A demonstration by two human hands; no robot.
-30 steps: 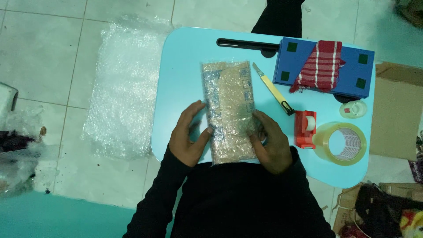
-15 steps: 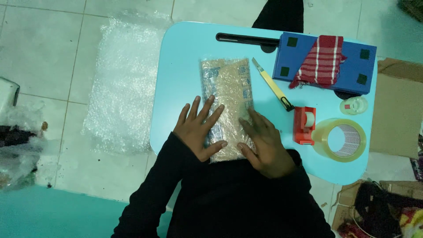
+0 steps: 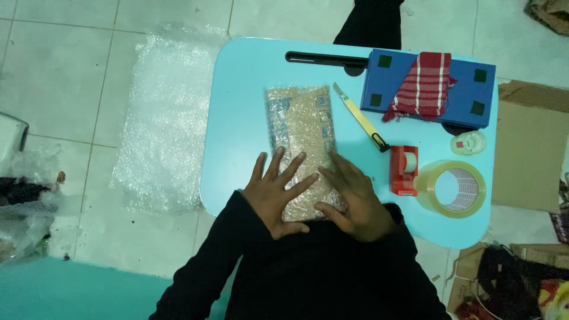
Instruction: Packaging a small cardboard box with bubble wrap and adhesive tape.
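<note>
i note light blue surface (image 3: 249, 106) carrying all items. bubble-wrapped parcel (image 3: 299, 130) lies lengthwise at centre. left hand (image 3: 277, 192) flat on parcel's near end, grip spread, pinching nothing. right hand (image 3: 352, 201) likewise flat, fingers splayed, on parcel's right edge. tape roll (image 3: 451, 188), red dispenser (image 3: 404, 170), yellow cutter (image 3: 360, 117) lie right of parcel.

Both hands (image 3: 278, 192) (image 3: 352, 201) flat (fingers (image 3: 296, 166) spread).
</note>
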